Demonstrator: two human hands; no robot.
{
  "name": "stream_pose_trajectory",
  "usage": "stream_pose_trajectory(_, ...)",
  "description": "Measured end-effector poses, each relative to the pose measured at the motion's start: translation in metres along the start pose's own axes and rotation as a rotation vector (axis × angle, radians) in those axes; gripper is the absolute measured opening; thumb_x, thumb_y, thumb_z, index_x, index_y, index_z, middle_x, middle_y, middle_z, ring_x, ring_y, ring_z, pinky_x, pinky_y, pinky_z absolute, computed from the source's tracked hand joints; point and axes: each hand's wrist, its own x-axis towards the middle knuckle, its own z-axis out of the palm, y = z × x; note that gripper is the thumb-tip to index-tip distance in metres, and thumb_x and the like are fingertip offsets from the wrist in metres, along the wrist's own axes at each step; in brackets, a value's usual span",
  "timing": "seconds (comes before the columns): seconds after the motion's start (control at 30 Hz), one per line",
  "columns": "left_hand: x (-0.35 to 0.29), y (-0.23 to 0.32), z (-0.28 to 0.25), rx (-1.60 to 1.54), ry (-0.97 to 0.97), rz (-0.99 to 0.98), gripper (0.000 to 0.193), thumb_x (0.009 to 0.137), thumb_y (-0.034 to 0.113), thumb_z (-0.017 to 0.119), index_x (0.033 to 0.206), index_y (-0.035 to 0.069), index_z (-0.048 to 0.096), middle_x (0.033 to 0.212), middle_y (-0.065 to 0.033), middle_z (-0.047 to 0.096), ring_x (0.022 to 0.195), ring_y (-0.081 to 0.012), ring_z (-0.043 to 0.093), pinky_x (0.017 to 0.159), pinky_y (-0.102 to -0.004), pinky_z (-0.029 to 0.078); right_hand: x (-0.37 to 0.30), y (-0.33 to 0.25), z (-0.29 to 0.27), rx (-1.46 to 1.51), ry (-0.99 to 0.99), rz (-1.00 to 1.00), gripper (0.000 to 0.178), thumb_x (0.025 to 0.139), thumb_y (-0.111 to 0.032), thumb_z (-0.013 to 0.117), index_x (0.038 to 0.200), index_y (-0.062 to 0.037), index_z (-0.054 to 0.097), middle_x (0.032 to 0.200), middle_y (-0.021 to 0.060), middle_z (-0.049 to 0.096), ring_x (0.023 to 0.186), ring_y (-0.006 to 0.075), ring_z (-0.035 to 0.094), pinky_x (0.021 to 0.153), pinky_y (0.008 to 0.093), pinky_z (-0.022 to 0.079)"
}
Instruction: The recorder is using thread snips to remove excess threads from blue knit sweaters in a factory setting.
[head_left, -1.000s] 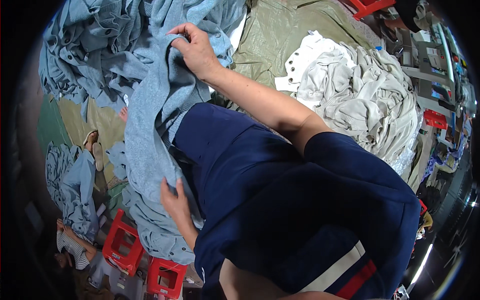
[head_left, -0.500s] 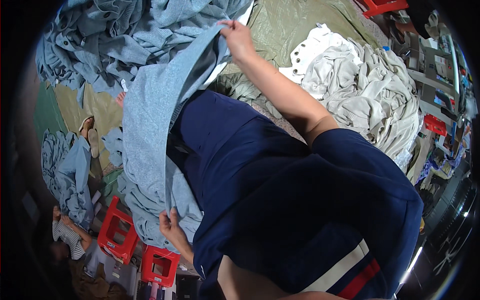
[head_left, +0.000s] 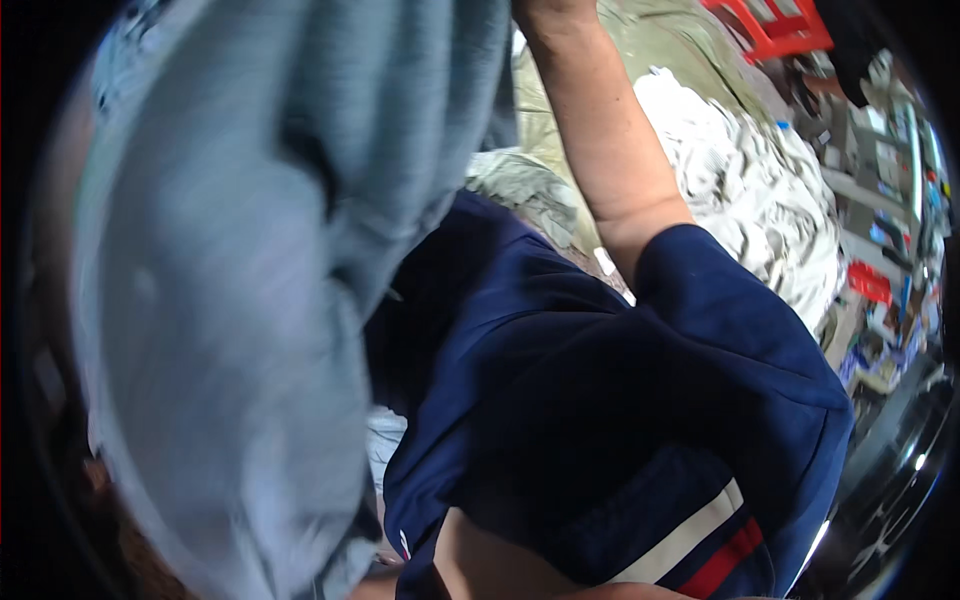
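A large light blue-grey knit garment (head_left: 230, 300) is raised close in front of me, filling the left side of the view, and it is smeared by motion. My right arm reaches up to the top edge, where my right hand (head_left: 556, 8) is cut off by the frame. That hand is at the garment's upper end and holds it up, though its fingers are out of sight. Only a bit of my left forearm shows at the lower edge, beside the garment's bottom end. The fabric and the frame edge hide my left hand.
A pile of white and cream knitwear (head_left: 750, 180) lies on an olive ground sheet (head_left: 660, 30) to the right. Beyond it are a red plastic stool (head_left: 775, 30) and cluttered shelves (head_left: 880, 190). A crumpled grey-green cloth (head_left: 530, 190) lies near my legs.
The garment has been lifted toward me and now covers the blue pile, the red stools and the person at the left. My right hand has risen to the top edge; my left hand has gone from sight.
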Motion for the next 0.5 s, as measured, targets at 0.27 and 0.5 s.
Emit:
stream_pose_trajectory(0.27,0.024,0.069,0.204,-0.235,-0.179,-0.531,0.012,0.084,0.011,0.066,0.093,0.003,0.066,0.086,0.0022,0.06,0.084,-0.0086,0.052,0.08,-0.023,0.039,-0.009,0.212,-0.052,-0.351,-0.621,0.091,0.018,0.085,-0.006,0.064,0.102,0.0002,0.066,0.093,0.002,0.066,0.086,0.0103,0.06,0.079,0.0232,0.047)
stream_pose_trajectory(0.5,0.028,0.118,0.222,-0.45,-0.328,-0.544,0.011,0.087,0.014,0.066,0.092,0.004,0.065,0.084,0.0031,0.062,0.079,-0.0056,0.054,0.074,-0.0207,0.04,-0.108,0.098,0.012,-0.119,-1.505,-0.181,0.033,0.069,0.013,0.054,0.09,-0.0058,0.071,0.115,0.0038,0.056,0.085,0.0121,0.056,0.067,0.0242,0.044)
